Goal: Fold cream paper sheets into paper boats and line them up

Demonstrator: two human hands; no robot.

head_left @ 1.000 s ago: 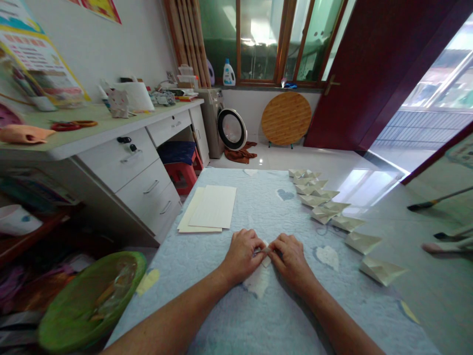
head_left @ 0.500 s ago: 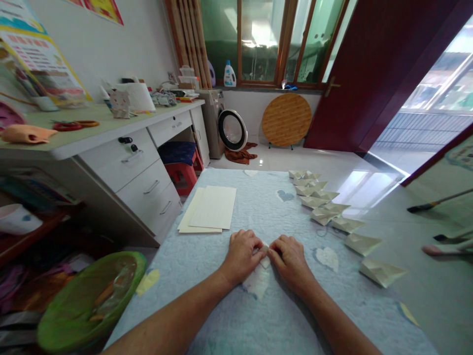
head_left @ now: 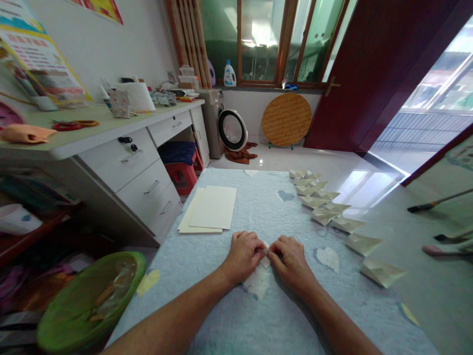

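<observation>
My left hand (head_left: 242, 257) and my right hand (head_left: 289, 261) meet at the middle of the quilted pale blue cover (head_left: 281, 310), pinching a small folded piece of cream paper (head_left: 265, 257) between their fingers. Most of that paper is hidden by my fingers. Beyond my left hand lies a stack of cream paper sheets (head_left: 212, 209). To the right of my right hand, a long row of several folded paper boats (head_left: 321, 209) runs from the far end of the cover to its right edge.
A white drawer desk (head_left: 125, 162) with scattered items stands to the left, and a green basin (head_left: 88, 301) sits below the cover's left edge. A washing machine (head_left: 221, 123) stands ahead. At the far right, a person's foot (head_left: 432, 250) rests on the floor.
My hands stay together on the paper, with only slight finger movement. The whole view has shifted a little.
</observation>
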